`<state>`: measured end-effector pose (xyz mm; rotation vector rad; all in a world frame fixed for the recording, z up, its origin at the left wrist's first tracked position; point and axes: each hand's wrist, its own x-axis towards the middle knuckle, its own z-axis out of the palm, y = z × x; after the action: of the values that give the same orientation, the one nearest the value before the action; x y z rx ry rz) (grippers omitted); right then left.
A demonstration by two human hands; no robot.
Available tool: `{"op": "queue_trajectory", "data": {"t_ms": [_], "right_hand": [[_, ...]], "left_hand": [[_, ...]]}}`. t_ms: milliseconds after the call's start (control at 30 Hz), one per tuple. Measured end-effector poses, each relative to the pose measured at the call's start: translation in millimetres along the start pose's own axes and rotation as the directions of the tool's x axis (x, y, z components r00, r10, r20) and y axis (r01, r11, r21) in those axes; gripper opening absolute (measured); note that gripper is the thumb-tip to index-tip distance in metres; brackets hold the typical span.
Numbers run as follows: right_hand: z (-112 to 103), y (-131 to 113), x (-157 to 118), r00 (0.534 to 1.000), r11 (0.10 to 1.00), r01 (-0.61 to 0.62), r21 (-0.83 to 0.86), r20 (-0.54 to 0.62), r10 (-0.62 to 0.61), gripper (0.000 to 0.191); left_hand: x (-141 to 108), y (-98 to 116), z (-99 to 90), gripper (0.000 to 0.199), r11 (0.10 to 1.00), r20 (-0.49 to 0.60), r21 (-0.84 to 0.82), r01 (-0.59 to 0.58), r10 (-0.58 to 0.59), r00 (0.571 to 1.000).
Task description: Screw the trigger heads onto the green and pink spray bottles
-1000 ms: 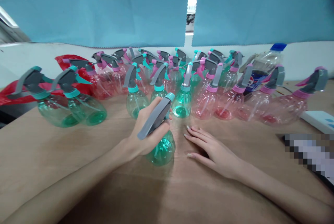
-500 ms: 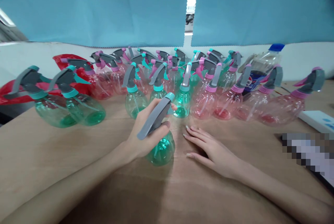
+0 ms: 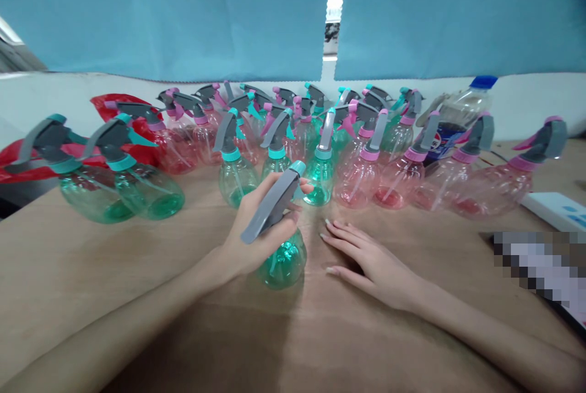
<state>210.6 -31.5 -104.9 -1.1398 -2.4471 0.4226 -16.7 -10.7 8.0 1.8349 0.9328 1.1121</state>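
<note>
My left hand is closed around the neck of a green spray bottle, just below its grey and teal trigger head. The bottle's clear green body shows under my fingers, close to the tabletop; whether its base touches the wood I cannot tell. Palm down on the table to the right lies my right hand, its fingers stretched out and holding nothing. Just beyond the held bottle stands another green spray bottle, with a pink spray bottle beside it.
Several green and pink spray bottles crowd the back of the wooden table. Two green ones stand at left before a red plastic bag. At right are a blue-capped drink bottle, a white box and a blurred-out flat object.
Almost nothing differs. The view has shifted very slightly; my left hand keeps its hold on the green spray bottle and my right hand stays flat on the table.
</note>
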Motion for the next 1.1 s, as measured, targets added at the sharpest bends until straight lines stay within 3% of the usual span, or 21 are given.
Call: {"op": "queue_trajectory", "data": {"t_ms": [267,567,733,1100], "right_hand": [[-1.4,-0.2,0.0,0.999,1.0,-0.004,-0.027,0.036,0.005,0.059],[-0.1,1.0,-0.8,1.0,1.0,0.01,0.014,-0.007,-0.01,0.058],[-0.9,0.3,-0.5,1.0,1.0,0.009,0.015,-0.005,-0.009,0.057],[-0.6,0.5,0.0,1.0,1.0,0.012,-0.012,0.013,-0.011,0.059]], "left_hand": [[-0.9,4.1,0.2,0.025,0.999,-0.008,0.047,0.028,-0.027,1.0],[-1.6,-1.8,-1.7,0.024,0.993,0.008,0.108,-0.036,0.036,0.999],[-1.4,4.0,-0.9,0.027,0.99,0.017,0.137,0.009,-0.011,1.0],[-1.2,1.9,-1.8,0.032,0.985,0.018,0.172,-0.008,0.005,1.0]]}}
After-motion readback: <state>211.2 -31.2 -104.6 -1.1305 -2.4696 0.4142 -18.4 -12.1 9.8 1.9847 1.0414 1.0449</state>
